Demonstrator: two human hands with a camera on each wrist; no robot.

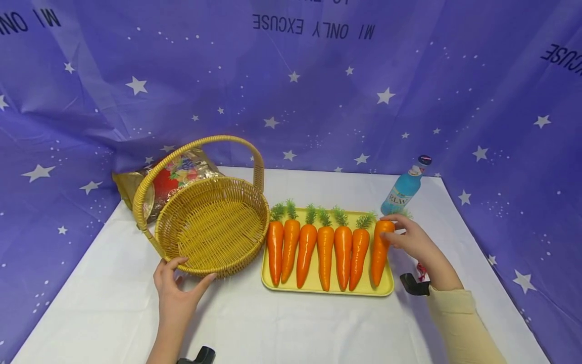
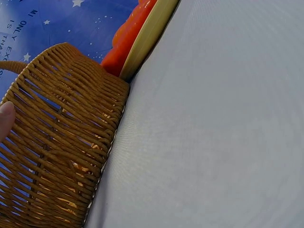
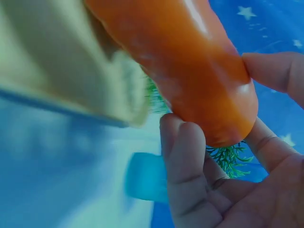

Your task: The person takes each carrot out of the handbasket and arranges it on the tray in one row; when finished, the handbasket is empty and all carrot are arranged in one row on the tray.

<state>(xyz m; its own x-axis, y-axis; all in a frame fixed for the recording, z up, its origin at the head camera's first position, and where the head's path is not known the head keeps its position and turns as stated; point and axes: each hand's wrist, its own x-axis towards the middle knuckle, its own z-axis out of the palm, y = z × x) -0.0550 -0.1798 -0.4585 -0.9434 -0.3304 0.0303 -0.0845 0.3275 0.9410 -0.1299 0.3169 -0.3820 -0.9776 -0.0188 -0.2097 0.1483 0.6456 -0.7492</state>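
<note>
A round yellow wicker basket (image 1: 218,237) with a tall arched handle stands at the left, nothing inside it. My left hand (image 1: 175,290) touches its near rim with spread fingers; a fingertip (image 2: 6,118) rests against the woven wall in the left wrist view. My right hand (image 1: 411,240) pinches the thick top end of an orange carrot (image 3: 190,71) between thumb and fingers. This carrot is over the right end of a yellow tray (image 1: 327,292); whether it touches the tray, I cannot tell. Several other carrots (image 1: 325,255) lie side by side on the tray, green tops away from me.
Behind the right hand stands a blue bottle (image 1: 402,189) with a dark cap. A shiny gold and red printed bag (image 1: 177,174) lies behind the basket. White cloth (image 1: 291,323) covers the table, and a purple star-patterned curtain (image 1: 291,101) hangs around it.
</note>
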